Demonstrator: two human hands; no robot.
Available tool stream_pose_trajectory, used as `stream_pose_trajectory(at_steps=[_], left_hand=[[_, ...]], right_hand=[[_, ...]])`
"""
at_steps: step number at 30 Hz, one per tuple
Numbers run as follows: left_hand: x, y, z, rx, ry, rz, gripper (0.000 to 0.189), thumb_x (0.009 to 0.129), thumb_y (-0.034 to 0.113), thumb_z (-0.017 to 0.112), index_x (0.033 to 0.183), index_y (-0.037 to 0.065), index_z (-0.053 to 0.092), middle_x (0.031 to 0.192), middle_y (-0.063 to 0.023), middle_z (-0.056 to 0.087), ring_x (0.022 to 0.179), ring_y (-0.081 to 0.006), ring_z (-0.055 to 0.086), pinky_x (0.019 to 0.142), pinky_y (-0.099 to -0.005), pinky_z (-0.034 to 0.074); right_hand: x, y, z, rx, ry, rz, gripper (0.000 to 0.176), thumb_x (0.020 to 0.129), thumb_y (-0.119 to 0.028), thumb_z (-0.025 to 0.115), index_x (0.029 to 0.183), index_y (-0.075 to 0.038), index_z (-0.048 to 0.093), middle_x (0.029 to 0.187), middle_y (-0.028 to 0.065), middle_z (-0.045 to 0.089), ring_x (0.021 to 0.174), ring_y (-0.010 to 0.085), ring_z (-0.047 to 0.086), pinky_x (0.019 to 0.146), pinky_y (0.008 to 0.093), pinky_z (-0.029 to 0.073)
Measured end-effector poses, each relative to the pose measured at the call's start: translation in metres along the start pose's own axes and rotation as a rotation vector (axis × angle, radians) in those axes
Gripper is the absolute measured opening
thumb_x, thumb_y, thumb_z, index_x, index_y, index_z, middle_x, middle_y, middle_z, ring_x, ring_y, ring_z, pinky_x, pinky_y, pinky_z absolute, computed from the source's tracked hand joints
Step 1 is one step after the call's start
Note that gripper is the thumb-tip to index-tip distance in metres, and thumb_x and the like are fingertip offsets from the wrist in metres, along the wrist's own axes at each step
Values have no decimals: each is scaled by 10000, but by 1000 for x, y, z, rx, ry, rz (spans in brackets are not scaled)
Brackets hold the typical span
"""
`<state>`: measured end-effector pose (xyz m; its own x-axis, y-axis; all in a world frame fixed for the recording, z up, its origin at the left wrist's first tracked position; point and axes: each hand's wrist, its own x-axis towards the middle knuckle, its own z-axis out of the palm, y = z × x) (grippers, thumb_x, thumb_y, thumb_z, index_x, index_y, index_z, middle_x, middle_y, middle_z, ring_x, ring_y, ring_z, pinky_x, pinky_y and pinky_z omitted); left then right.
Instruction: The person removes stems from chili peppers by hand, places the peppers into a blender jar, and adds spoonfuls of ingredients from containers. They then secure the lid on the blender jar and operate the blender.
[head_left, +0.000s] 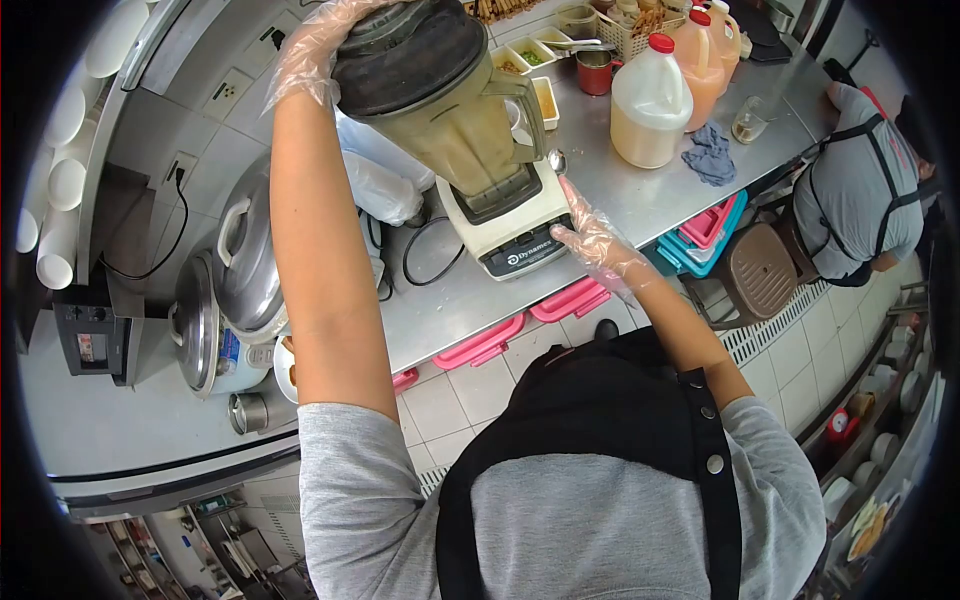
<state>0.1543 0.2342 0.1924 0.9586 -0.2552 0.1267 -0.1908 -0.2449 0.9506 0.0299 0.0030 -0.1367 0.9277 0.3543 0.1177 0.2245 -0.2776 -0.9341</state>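
A blender stands on the steel counter, its clear jar [450,140] holding a cloudy yellowish-green content. The jar sits on a cream base [505,225] with a dark front panel. My left hand [312,52], in a clear plastic glove, rests over the black blender lid [415,55]; its fingertips are partly cut off by the top edge. My right hand [600,240], also gloved, holds the right side of the base, thumb at the panel's edge and fingers along the side. A metal spoon [557,160] lies just beyond those fingers.
Jugs with red caps, one pale [650,105] and others orange, stand right of the blender near a blue cloth [710,155] and red mug [594,72]. Large lidded pots [245,260] are on the left. Another person [855,190] is at the far right, beside a brown stool [755,275].
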Motion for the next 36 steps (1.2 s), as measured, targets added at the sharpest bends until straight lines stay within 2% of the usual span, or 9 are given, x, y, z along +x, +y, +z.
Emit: stream_pose_trajectory(at_steps=[3, 10, 17, 19, 21, 25, 27, 30, 36], left_hand=[[-9, 7, 8, 34, 59, 2, 228, 794, 142, 641, 987, 24, 676, 990, -45, 675, 918, -134, 616, 850, -235, 452], [-2, 2, 1, -28, -15, 7, 221, 774, 144, 669, 960, 26, 684, 971, -42, 678, 907, -130, 616, 841, -235, 456], [8, -8, -8, 12, -1, 4, 220, 815, 133, 616, 991, 11, 667, 989, -57, 669, 920, -134, 606, 839, -248, 460], [13, -13, -15, 47, -4, 31, 222, 827, 120, 592, 1000, -1, 660, 1005, -69, 665, 934, -146, 608, 847, -253, 464], [15, -14, -17, 14, -104, 113, 231, 836, 98, 555, 1006, -31, 644, 1032, -91, 656, 960, -170, 609, 871, -261, 469], [15, -15, -17, 3, -77, 110, 238, 843, 85, 525, 1003, -52, 636, 1041, -103, 652, 973, -183, 610, 889, -261, 469], [18, -17, -19, -79, -140, 122, 232, 849, 95, 534, 1004, -41, 641, 1032, -101, 655, 965, -175, 611, 880, -258, 470], [9, -9, -6, -40, -19, 40, 228, 855, 97, 539, 1011, -34, 641, 1033, -96, 655, 957, -167, 612, 875, -258, 472], [13, -13, -12, -47, -48, 57, 228, 856, 102, 549, 1020, -28, 640, 1036, -86, 655, 957, -156, 609, 870, -257, 472]], right_hand=[[0, 1, 1, 28, -7, -7, 820, 843, -202, 602, 1452, -82, 65, 1506, 148, 113, 1383, 264, 148, 1112, 323, 136], [-1, 2, 2, 69, -20, -27, 858, 845, -282, 608, 1454, -89, 36, 1506, 148, 106, 1384, 265, 128, 1116, 336, 116], [-1, 2, 2, 90, -5, -42, 855, 833, -262, 613, 1457, -103, 50, 1507, 137, 115, 1381, 264, 143, 1116, 331, 123], [-2, -7, -2, 41, -33, 8, 804, 852, -174, 585, 1446, -49, 58, 1507, 153, 102, 1387, 239, 134, 1112, 311, 121], [-2, -5, -1, 44, -26, 3, 806, 851, -178, 588, 1447, -50, 60, 1506, 155, 105, 1385, 242, 142, 1111, 311, 126], [-3, -5, 0, 45, -14, 2, 811, 849, -186, 594, 1448, -57, 62, 1505, 158, 106, 1383, 245, 148, 1111, 312, 129], [-1, 2, 2, 29, -6, -3, 831, 838, -217, 606, 1453, -89, 63, 1505, 144, 118, 1381, 256, 151, 1114, 324, 134], [-2, -1, 1, 44, -7, 3, 849, 827, -252, 615, 1458, -120, 62, 1506, 131, 127, 1379, 268, 152, 1117, 337, 138], [-1, -1, 1, 58, -8, 13, 844, 832, -257, 610, 1458, -119, 62, 1503, 135, 139, 1377, 274, 161, 1116, 339, 141]])
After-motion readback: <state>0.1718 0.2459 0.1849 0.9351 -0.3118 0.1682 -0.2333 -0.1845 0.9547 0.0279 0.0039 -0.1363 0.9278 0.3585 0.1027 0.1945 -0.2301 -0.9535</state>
